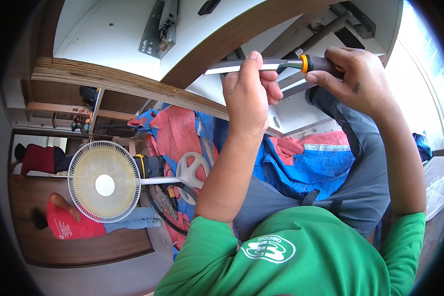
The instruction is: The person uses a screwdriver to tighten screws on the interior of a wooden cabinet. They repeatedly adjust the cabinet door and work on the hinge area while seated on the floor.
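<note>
My right hand (356, 79) grips the black handle (325, 66) of a chisel, which has a yellow-orange ring and a shiny metal neck. The chisel's long flat blade (271, 66) points left, its tip in front of a dark wooden edge. My left hand (249, 96) is at the blade, the thumb lying across it and the fingers curled below it. The blade is partly hidden behind that thumb. Beyond both hands is a white cabinet interior (207, 89) with grey metal bars or rails in it.
A plywood-edged panel (108, 79) runs along the upper left. A metal bracket (160, 27) lies on the white surface above. Blue and red tarpaulin (306, 167) covers the floor. To the left are a white fan (104, 182) and a person in a red shirt (79, 217); another person stands behind.
</note>
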`<state>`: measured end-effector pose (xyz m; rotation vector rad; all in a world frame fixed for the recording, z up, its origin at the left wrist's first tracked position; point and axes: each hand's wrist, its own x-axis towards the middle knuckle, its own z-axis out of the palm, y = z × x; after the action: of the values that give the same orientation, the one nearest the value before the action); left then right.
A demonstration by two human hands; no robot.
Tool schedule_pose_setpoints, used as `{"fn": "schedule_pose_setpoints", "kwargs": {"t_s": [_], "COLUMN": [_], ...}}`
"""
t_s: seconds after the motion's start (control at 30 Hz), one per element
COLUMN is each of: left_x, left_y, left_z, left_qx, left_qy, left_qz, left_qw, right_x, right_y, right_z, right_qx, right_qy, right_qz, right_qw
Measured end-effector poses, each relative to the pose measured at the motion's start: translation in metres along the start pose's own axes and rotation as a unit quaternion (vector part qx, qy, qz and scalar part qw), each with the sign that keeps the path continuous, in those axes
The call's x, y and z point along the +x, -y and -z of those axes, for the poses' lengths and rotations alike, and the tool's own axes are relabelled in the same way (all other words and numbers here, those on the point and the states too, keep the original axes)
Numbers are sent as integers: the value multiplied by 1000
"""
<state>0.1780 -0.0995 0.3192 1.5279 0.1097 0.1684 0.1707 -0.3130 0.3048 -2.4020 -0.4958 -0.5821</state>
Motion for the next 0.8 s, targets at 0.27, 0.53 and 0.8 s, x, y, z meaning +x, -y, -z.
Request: {"fn": "schedule_pose_setpoints", "kwargs": {"t_s": [0.27,0.53,0.8], "left_x": [6,4,5], "left_y": [-2,-3,-2], "left_z": [6,7,8], "left_qx": [16,0,-10], "left_qy": [7,21,42], "left_qz": [-9,0,2], "left_qw": [1000,1000,999], "right_x": [4,6,1], "right_y": [-4,7,3], "right_z": [-4,1,-4], "right_qx": [-1,-21,-40], "right_qy": [-27,-25,11], "right_qz": [17,14,-52], "right_qw": [999,999,998]}}
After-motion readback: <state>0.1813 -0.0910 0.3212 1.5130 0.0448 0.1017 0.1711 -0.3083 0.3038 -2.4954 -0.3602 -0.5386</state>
